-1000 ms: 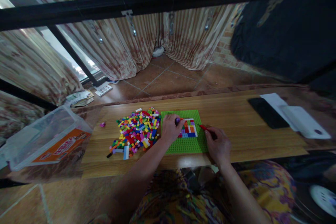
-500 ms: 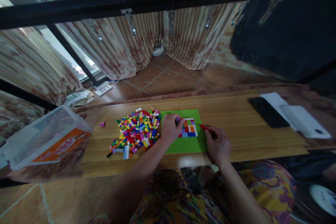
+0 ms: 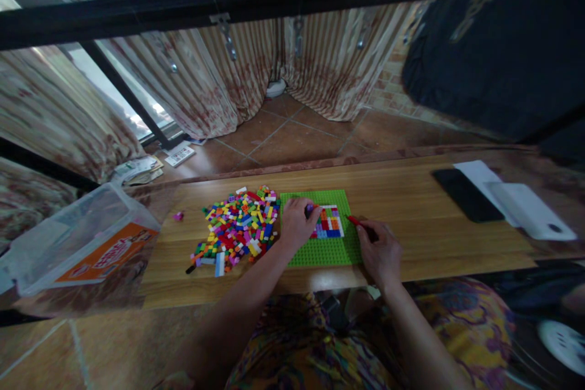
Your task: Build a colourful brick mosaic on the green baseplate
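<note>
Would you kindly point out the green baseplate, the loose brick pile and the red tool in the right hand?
Green baseplate [image 3: 322, 253]: head view, bare near edge.
Brick pile [image 3: 237, 225]: head view, middle of the heap.
Red tool [image 3: 353, 220]: head view, shaft beyond the right hand [image 3: 379, 253].

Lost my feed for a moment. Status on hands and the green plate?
Left hand on green plate, fingertips at the brick square. Right hand grips red tool at plate's right edge. Loose brick pile beside plate, left.
</note>
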`<state>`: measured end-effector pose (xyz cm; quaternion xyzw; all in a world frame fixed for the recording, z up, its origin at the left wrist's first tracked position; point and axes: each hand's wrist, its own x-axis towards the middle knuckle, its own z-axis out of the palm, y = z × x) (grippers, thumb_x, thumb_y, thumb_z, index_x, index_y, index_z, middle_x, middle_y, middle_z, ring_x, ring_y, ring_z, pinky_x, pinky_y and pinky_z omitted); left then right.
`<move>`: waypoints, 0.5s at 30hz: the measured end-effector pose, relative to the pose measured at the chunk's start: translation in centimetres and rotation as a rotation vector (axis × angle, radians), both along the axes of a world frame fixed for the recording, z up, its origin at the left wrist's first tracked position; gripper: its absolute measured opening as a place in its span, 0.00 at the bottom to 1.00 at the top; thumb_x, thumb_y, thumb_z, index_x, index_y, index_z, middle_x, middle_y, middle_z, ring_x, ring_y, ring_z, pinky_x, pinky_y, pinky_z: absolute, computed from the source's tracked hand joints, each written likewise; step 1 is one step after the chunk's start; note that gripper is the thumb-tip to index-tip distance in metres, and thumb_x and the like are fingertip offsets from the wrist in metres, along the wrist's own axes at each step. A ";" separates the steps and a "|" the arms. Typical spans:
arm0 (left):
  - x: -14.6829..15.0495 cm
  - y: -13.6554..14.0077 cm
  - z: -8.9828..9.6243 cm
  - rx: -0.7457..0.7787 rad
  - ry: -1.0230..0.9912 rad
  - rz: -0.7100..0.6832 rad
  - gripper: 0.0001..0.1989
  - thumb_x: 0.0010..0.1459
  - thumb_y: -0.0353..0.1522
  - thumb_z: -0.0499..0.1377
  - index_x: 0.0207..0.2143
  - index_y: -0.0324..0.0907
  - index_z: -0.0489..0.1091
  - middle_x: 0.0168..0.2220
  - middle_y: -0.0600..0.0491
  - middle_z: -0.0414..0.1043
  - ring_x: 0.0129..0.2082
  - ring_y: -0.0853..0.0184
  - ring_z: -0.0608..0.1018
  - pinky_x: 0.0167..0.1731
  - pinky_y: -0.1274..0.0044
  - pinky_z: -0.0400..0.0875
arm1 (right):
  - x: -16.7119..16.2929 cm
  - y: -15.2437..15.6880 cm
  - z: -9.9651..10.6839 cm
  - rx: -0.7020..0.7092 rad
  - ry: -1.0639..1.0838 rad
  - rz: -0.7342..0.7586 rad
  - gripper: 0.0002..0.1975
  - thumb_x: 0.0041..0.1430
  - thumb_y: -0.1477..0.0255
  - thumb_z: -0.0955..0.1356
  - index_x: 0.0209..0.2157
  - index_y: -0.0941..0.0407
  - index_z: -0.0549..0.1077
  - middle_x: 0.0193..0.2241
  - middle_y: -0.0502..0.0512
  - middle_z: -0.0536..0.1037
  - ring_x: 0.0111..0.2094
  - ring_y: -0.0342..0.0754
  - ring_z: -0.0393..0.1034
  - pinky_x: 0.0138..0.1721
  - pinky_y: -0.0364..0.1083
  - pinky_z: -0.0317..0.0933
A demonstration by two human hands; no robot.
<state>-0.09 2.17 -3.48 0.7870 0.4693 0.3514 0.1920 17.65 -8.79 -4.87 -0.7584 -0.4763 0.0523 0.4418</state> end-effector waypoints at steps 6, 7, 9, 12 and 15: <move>0.0 0.0 0.1 0.005 0.005 -0.004 0.08 0.60 0.38 0.60 0.31 0.43 0.69 0.31 0.53 0.74 0.36 0.63 0.73 0.40 0.71 0.66 | 0.0 0.0 0.1 -0.001 0.012 0.002 0.14 0.59 0.61 0.65 0.34 0.56 0.77 0.36 0.61 0.79 0.38 0.54 0.72 0.41 0.52 0.65; 0.0 0.0 0.1 0.006 0.005 -0.004 0.08 0.60 0.38 0.60 0.32 0.43 0.69 0.32 0.53 0.74 0.36 0.63 0.73 0.40 0.71 0.66 | 0.0 0.0 0.1 -0.001 0.014 0.001 0.14 0.59 0.61 0.65 0.34 0.56 0.77 0.36 0.60 0.79 0.38 0.53 0.72 0.41 0.52 0.65; 0.0 0.0 0.0 0.007 0.007 -0.002 0.08 0.60 0.38 0.60 0.32 0.43 0.69 0.32 0.53 0.74 0.36 0.63 0.72 0.40 0.71 0.65 | 0.0 0.0 0.0 -0.005 0.012 -0.004 0.14 0.59 0.61 0.65 0.34 0.56 0.77 0.36 0.60 0.79 0.38 0.53 0.72 0.41 0.52 0.65; 0.0 0.0 0.0 0.000 0.010 -0.001 0.08 0.60 0.38 0.60 0.32 0.43 0.70 0.32 0.53 0.74 0.36 0.63 0.72 0.40 0.71 0.65 | 0.0 0.0 0.0 -0.014 0.001 -0.008 0.14 0.59 0.61 0.65 0.33 0.56 0.77 0.35 0.60 0.79 0.38 0.54 0.72 0.41 0.52 0.65; 0.0 0.0 0.1 -0.012 0.010 -0.001 0.08 0.60 0.38 0.60 0.32 0.44 0.69 0.31 0.53 0.74 0.36 0.64 0.72 0.40 0.71 0.65 | 0.1 0.0 -0.1 -0.011 -0.003 -0.008 0.14 0.59 0.61 0.65 0.34 0.56 0.77 0.35 0.60 0.79 0.38 0.54 0.72 0.41 0.52 0.64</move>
